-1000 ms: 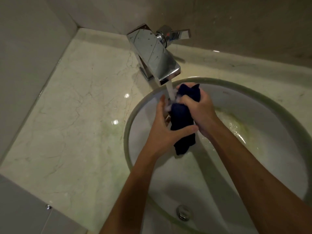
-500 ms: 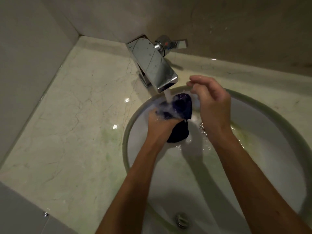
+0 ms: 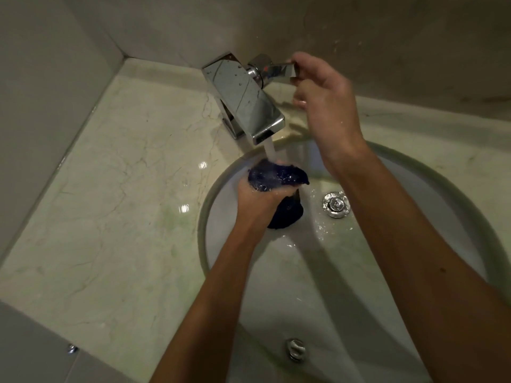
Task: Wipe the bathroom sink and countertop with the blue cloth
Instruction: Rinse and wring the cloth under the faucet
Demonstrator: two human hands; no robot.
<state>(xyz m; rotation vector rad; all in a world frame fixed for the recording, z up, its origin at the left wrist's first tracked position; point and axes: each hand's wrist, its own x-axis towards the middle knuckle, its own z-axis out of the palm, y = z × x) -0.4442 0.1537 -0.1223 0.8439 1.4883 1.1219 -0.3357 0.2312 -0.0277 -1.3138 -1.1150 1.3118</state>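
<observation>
The left hand (image 3: 255,199) is clenched around the wet dark-blue cloth (image 3: 278,176), which is bunched in the fist over the far left part of the round white ceramic sink (image 3: 359,272). One end of the cloth protrudes above the fist and the other hangs below it inside the basin. A stream of water (image 3: 268,150) is seen falling from the spout onto the upper end of the cloth.

The right hand (image 3: 323,98) is raised at the far side of the sink, with its fingertips (image 3: 293,63) pinched on the end of the flat chrome lever handle (image 3: 278,71). The lever is attached to the rectangular chrome faucet (image 3: 243,99), mounted at the far edge of the pale veined marble countertop (image 3: 124,203).

A chrome drain stopper (image 3: 336,204) is located in the basin, right of the cloth. A small chrome overflow fitting (image 3: 296,349) is set in the near wall of the basin. Grey tiled walls (image 3: 49,78) bound the countertop on the left and far sides.
</observation>
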